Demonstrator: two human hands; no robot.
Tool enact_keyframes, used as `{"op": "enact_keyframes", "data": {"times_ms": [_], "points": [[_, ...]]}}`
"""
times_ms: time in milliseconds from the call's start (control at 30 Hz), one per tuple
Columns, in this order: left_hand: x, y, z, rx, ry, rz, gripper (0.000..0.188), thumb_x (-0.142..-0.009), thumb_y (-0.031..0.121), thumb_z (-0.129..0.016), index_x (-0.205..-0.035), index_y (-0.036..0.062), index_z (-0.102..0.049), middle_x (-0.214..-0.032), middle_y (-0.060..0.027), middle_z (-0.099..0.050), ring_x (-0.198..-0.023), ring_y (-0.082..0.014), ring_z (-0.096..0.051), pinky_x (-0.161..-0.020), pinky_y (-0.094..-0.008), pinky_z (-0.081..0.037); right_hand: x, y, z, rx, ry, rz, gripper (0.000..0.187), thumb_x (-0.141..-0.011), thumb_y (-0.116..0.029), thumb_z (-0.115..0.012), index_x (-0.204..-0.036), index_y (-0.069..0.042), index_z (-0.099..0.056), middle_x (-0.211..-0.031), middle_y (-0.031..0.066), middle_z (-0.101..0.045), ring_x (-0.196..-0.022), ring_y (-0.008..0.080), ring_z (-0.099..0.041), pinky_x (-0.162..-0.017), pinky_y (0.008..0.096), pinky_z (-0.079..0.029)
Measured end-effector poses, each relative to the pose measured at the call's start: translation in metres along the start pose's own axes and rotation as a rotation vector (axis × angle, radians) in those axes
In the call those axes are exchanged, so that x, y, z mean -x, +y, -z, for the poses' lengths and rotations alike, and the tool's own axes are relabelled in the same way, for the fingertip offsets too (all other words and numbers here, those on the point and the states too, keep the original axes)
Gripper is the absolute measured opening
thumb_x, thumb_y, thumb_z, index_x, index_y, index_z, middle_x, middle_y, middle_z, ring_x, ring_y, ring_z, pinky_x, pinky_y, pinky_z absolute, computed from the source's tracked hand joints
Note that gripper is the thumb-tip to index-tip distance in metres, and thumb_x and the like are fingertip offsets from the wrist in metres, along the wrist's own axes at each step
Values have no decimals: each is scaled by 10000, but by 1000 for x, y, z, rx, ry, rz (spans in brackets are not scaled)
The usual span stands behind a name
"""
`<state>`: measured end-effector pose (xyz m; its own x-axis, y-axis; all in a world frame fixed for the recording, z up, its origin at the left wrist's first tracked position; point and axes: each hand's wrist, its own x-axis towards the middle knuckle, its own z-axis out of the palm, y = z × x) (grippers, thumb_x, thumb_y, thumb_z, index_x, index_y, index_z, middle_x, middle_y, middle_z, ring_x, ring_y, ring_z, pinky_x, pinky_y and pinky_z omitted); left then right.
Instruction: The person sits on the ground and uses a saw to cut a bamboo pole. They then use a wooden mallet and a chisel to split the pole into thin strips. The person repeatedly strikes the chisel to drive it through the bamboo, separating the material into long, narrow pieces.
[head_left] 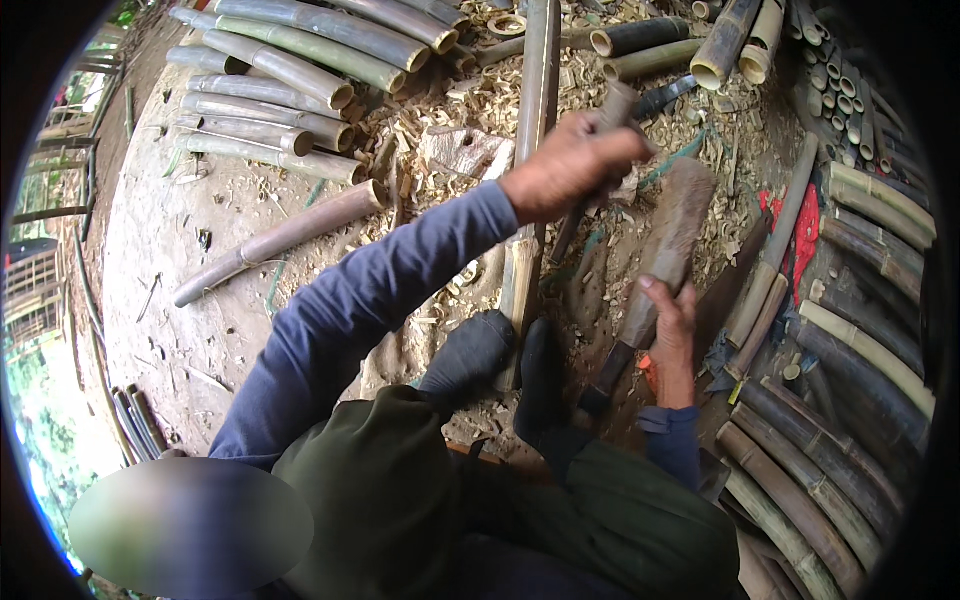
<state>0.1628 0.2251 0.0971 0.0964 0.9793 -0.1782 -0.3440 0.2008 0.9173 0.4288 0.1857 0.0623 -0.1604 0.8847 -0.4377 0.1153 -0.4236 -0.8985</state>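
My left hand (578, 168), somewhat blurred, is closed around a chisel-like tool whose thick wooden handle end (617, 103) sticks out above the fist. A narrow dark bar shows below the fist. The left forearm reaches across a long split bamboo pole (537, 75), which runs down between my two dark-socked feet (470, 355). To the right, my right hand (672, 322) grips a long wooden mallet (682, 205) with its thumb over the shaft; the broad brown head points away from me. A dark piece shows at the shaft's near end, partly hidden.
Pale shavings (450, 165) cover the ground around the pole. Bamboo tubes (300, 60) lie stacked at far left, with a loose tube (285, 240) nearer. More bamboo pieces (800, 470) line the right side. A dark tool (665, 97) and red cloth (808, 235) lie near the mallet.
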Motion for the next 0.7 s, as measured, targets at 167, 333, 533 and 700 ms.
{"op": "enact_keyframes", "data": {"times_ms": [167,333,533,700], "points": [[1,-19,-31,-221,-165,80,343,-868,358,-742,-832,19,-717,-658,-9,-595,-480,-74,-497,-426,-259,-400,6,-17,18,-90,-120,-70,607,-837,-192,-767,-1346,-16,-488,-1047,118,-637,-760,189,-672,-629,326,-587],[-1,-16,-32,-309,-185,113,374,-876,391,-747,-735,49,-687,-587,12,-536,-473,-83,-472,-444,-276,-375,10,-14,22,-60,-93,-49,614,-832,-198,-756,-1348,-8,-483,-1031,114,-640,-750,195,-670,-632,327,-580],[-3,-16,-28,-310,-152,35,384,-872,393,-754,-706,55,-679,-585,19,-537,-485,-81,-469,-461,-278,-364,13,-17,18,-43,-96,-63,601,-825,-206,-756,-1327,-3,-496,-995,116,-642,-735,200,-671,-620,330,-577],[-4,-20,-29,-280,-134,32,374,-869,379,-765,-701,57,-673,-599,29,-543,-504,-76,-472,-480,-274,-365,16,-24,14,-53,-110,-80,605,-818,-216,-761,-1316,3,-497,-971,119,-641,-722,207,-677,-608,345,-584]]}}
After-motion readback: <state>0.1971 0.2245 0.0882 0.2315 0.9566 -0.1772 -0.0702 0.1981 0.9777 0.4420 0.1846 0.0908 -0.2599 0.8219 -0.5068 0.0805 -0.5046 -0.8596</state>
